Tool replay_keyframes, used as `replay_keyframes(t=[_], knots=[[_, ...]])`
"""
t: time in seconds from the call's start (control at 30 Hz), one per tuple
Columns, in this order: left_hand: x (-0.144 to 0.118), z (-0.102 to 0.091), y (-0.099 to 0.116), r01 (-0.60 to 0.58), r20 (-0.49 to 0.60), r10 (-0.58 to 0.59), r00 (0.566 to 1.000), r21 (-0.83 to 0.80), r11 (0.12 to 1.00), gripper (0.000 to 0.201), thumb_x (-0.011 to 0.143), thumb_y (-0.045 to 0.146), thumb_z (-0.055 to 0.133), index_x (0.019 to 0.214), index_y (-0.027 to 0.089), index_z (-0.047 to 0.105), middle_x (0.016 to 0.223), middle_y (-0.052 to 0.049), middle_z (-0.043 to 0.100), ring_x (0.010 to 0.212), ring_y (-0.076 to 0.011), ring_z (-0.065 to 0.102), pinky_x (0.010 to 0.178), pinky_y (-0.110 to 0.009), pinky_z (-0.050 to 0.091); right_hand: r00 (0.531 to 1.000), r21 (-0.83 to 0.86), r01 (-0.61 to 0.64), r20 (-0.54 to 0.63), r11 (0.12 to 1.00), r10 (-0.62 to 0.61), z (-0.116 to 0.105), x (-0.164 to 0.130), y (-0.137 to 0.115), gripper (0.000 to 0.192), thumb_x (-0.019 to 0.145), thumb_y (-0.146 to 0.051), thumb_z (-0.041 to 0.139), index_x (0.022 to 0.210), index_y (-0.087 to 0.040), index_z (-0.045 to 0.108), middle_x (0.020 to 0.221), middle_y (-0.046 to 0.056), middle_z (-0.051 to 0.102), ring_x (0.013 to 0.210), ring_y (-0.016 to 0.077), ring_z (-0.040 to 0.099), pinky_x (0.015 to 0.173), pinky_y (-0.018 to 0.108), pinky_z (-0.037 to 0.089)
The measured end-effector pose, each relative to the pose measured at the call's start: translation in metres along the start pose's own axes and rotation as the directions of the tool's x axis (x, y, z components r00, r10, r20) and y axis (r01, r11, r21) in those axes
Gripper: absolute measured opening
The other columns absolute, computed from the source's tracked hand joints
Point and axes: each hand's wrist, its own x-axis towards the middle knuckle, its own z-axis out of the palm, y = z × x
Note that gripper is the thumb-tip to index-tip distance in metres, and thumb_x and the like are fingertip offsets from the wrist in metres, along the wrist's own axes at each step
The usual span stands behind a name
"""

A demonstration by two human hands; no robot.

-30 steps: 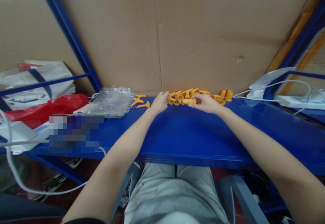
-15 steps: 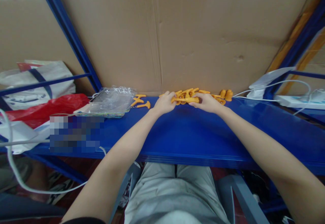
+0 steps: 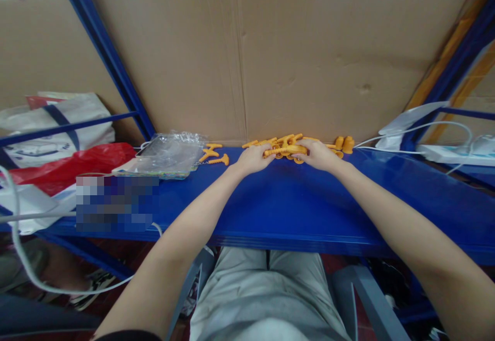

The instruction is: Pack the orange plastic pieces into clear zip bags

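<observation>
Left hand [image 3: 255,159] and right hand [image 3: 320,156] are gripping one ribbed yellow corkscrew [image 3: 285,150] near back edge of blue metal desk [image 3: 294,207]; T-shaped handles [image 3: 211,150] are lying beside crinkled clear bag [image 3: 174,150].

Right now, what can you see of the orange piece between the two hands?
The orange piece looks like plastic: long, with a slimmer, bumpy part toward the left hand and a thicker part toward the right hand. It is held roughly level, fingers at both ends, in front of an orange pile. Whether it is two joined parts, I cannot tell.
</observation>
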Motion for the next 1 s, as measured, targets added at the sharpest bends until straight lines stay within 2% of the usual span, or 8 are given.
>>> replay_keyframes(t=[0.13, 0.3, 0.4, 0.53, 0.63, 0.77, 1.0], knots=[[-0.003, 0.0, 0.006, 0.038, 0.031, -0.039, 0.999, 0.047, 0.998, 0.025, 0.094, 0.036, 0.051, 0.102, 0.022, 0.071, 0.102, -0.006, 0.075, 0.099, -0.026, 0.069, 0.086, -0.035, 0.051, 1.0, -0.066, 0.002, 0.003, 0.998, -0.002, 0.002, -0.002, 0.002, 0.03, 0.089, -0.032, 0.059, 0.114, -0.017, 0.069, 0.112, 0.014, 0.071, 0.104, 0.0279, 0.066, 0.088, 0.036, 0.049], [-0.005, 0.001, 0.011, 0.097, 0.031, -0.101, 0.994, 0.097, 0.991, 0.026, 0.094, 0.038, 0.052, 0.105, 0.023, 0.071, 0.105, -0.007, 0.075, 0.103, -0.0294, 0.068, 0.088, -0.039, 0.051, 1.0, -0.134, 0.004, 0.003, 0.991, -0.004, 0.002, -0.004, 0.002, 0.033, 0.092, -0.033, 0.055, 0.118, -0.018, 0.068, 0.114, 0.015, 0.07, 0.101, 0.029, 0.065, 0.084, 0.037, 0.049], [-0.006, 0.005, 0.01, 0.09, 0.041, -0.095, 0.995, 0.121, 0.989, 0.031, 0.095, 0.042, 0.05, 0.112, 0.023, 0.067, 0.107, -0.009, 0.074, 0.103, -0.03, 0.068, 0.089, -0.04, 0.051, 1.0, -0.164, 0.006, -0.002, 0.986, -0.006, 0.002, -0.005, 0.001, 0.033, 0.092, -0.035, 0.055, 0.118, -0.02, 0.068, 0.114, 0.013, 0.069, 0.099, 0.0277, 0.065, 0.082, 0.035, 0.05], [-0.005, 0.013, 0.004, 0.044, 0.049, -0.048, 0.998, 0.08, 0.996, 0.037, 0.099, 0.046, 0.041, 0.117, 0.021, 0.06, 0.114, -0.009, 0.071, 0.106, -0.0283, 0.067, 0.091, -0.039, 0.051, 1.0, -0.208, -0.014, 0.007, 0.978, 0.016, 0.001, -0.006, -0.001, 0.034, 0.092, -0.035, 0.054, 0.121, -0.022, 0.068, 0.116, 0.012, 0.069, 0.099, 0.0278, 0.066, 0.081, 0.035, 0.05], [-0.003, 0.016, 0.0, 0.011, 0.032, -0.013, 0.999, 0.066, 0.998, 0.033, 0.101, 0.038, 0.036, 0.118, 0.02, 0.058, 0.12, -0.009, 0.069, 0.111, -0.0254, 0.065, 0.094, -0.038, 0.05, 0.999, -0.241, -0.024, 0.027, 0.97, 0.032, 0.002, -0.006, -0.003, 0.037, 0.092, -0.035, 0.055, 0.124, -0.021, 0.068, 0.119, 0.013, 0.069, 0.1, 0.029, 0.066, 0.082, 0.037, 0.051], [-0.001, 0.013, 0.0, 0.018, -0.004, -0.017, 1.0, 0.063, 0.998, 0.027, 0.097, 0.029, 0.042, 0.118, 0.019, 0.058, 0.121, -0.009, 0.069, 0.111, -0.0239, 0.065, 0.093, -0.035, 0.05, 0.999, -0.246, -0.033, 0.02, 0.969, 0.039, 0.002, -0.006, -0.007, 0.038, 0.091, -0.036, 0.057, 0.125, -0.022, 0.068, 0.121, 0.013, 0.068, 0.1, 0.0295, 0.067, 0.083, 0.038, 0.052], [0.001, 0.012, 0.0, 0.004, -0.084, -0.011, 0.996, -0.072, 0.997, 0.025, 0.095, 0.029, 0.05, 0.114, 0.018, 0.061, 0.115, -0.007, 0.071, 0.107, -0.0213, 0.067, 0.094, -0.033, 0.049, 0.997, -0.235, -0.068, 0.029, 0.97, 0.077, -0.001, -0.006, -0.01, 0.037, 0.092, -0.036, 0.057, 0.124, -0.021, 0.068, 0.121, 0.013, 0.068, 0.103, 0.0298, 0.066, 0.084, 0.037, 0.051]])
